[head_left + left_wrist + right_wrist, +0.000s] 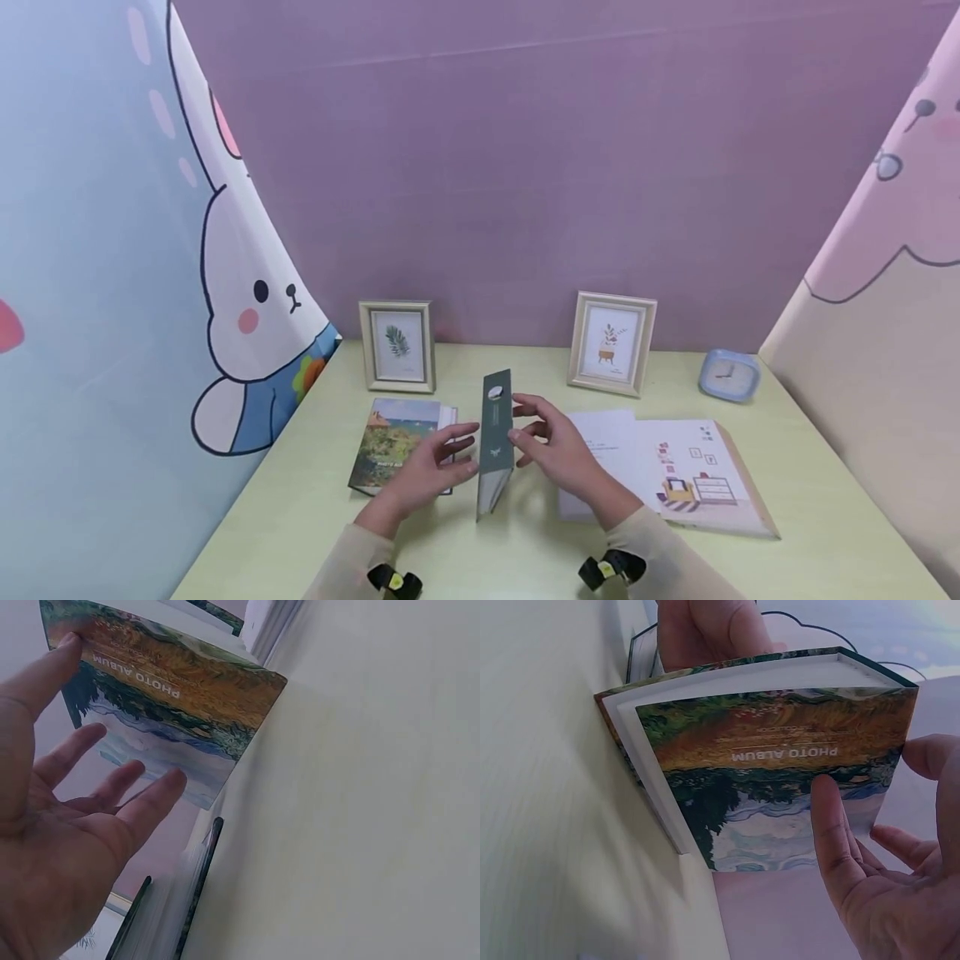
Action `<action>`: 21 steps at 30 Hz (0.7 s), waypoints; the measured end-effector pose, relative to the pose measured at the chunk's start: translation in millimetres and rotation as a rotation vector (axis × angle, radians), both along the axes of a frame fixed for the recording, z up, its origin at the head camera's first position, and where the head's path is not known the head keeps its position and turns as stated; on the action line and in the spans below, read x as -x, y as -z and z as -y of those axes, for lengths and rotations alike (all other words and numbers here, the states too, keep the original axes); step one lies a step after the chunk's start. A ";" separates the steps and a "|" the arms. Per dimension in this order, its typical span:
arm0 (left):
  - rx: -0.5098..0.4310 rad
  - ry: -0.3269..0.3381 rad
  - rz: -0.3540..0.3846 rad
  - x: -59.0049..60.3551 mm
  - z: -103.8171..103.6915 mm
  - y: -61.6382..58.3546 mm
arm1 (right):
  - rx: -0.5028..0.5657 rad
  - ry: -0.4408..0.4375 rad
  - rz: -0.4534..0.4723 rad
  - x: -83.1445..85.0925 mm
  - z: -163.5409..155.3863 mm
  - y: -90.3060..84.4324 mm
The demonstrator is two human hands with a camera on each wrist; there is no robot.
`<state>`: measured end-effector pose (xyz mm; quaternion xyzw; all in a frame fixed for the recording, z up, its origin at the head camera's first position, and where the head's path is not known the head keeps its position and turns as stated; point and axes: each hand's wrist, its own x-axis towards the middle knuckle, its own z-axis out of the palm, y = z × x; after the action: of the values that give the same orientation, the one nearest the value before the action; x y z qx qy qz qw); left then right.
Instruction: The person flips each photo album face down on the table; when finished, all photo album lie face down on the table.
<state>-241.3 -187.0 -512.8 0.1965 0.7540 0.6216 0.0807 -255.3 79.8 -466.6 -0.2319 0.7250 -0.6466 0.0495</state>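
Note:
A photo album (495, 425) with a dark green spine stands upright between my two hands, spine facing me. Painted landscape covers show on it in both wrist views. My left hand (431, 467) is at its left side, fingers spread and fairly straight; in the left wrist view the thumb (56, 664) lies over the cover's edge. On the other side, my right hand (558, 450) has its fingertips at the cover and spine. One extended right finger (829, 817) lies along the cover in the right wrist view.
Left of the hands lies another photo album (393, 442), a white-edged book partly behind it. At right lie a white booklet (600, 450) and an illustrated booklet (697, 475). Behind stand a leaf picture frame (363, 346), a plant picture frame (576, 342) and a blue clock (729, 375).

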 end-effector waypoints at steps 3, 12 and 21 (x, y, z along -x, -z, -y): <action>0.028 0.016 -0.008 0.6 -1.1 3.0 | -0.003 0.003 0.003 -0.7 -4.2 -0.1; 0.040 0.052 -0.016 0.2 -3.2 5.5 | -0.036 0.027 0.011 -3.5 -13.4 3.8; 0.100 0.049 0.006 0.2 -3.0 8.2 | -0.117 0.081 0.009 -4.3 -21.1 5.8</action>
<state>-241.5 -184.0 -521.0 0.2089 0.7787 0.5816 0.1080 -251.0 100.9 -472.3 -0.1960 0.7701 -0.6057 0.0402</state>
